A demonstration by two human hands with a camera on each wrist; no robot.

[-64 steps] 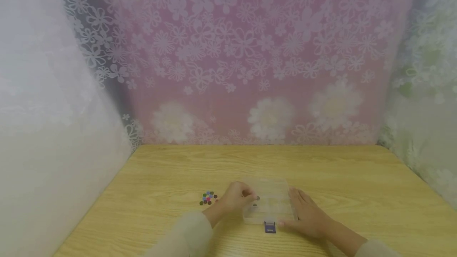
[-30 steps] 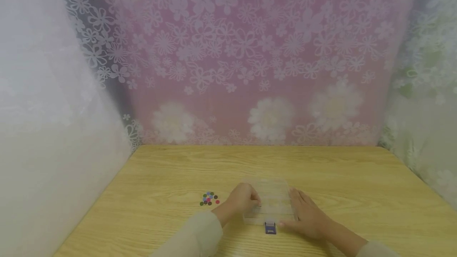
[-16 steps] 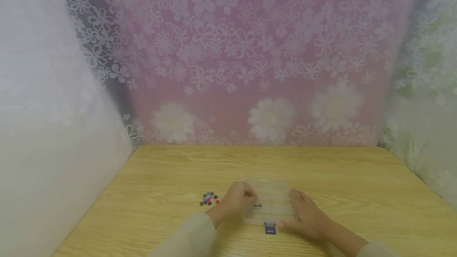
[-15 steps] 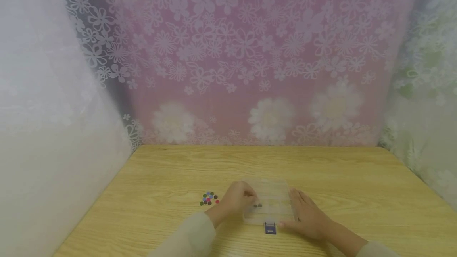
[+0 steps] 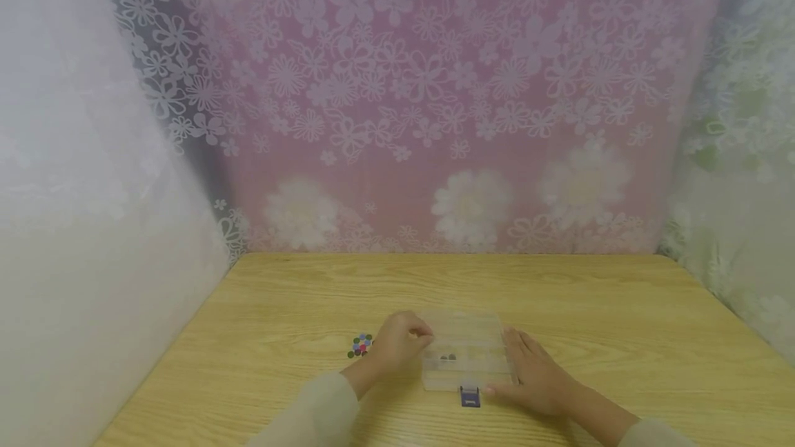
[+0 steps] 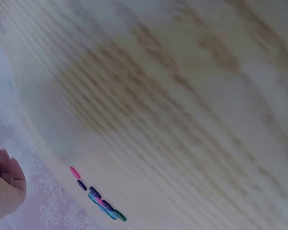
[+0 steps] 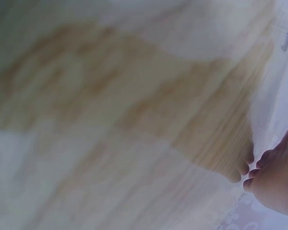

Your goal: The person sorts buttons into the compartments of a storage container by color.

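Note:
A clear plastic compartment box (image 5: pixel 468 366) stands on the table with its blue latch (image 5: pixel 470 397) toward me. Two small dark discs (image 5: pixel 452 357) lie inside, in a left-hand compartment. My left hand (image 5: pixel 394 345) hovers at the box's left edge, fingers loosely bent and nothing seen between them; the left wrist view shows part of this hand (image 6: pixel 5 187). Flat along the box's right side rests my right hand (image 5: pixel 539 374), its fingers extended and its thumb near the latch. Several coloured discs (image 5: pixel 363 348) lie left of the left hand, partly covered by it.
The wood-grain table (image 5: pixel 298 295) runs back to a pink flowered curtain (image 5: pixel 397 123). A whitish sheet (image 5: pixel 112 226) hangs along the left side, and a pale patterned one (image 5: pixel 739 192) on the right.
My left hand held a dark disc over the box, lowered it beside another and let go, then drew back up and left. The right hand has stayed at the box's side.

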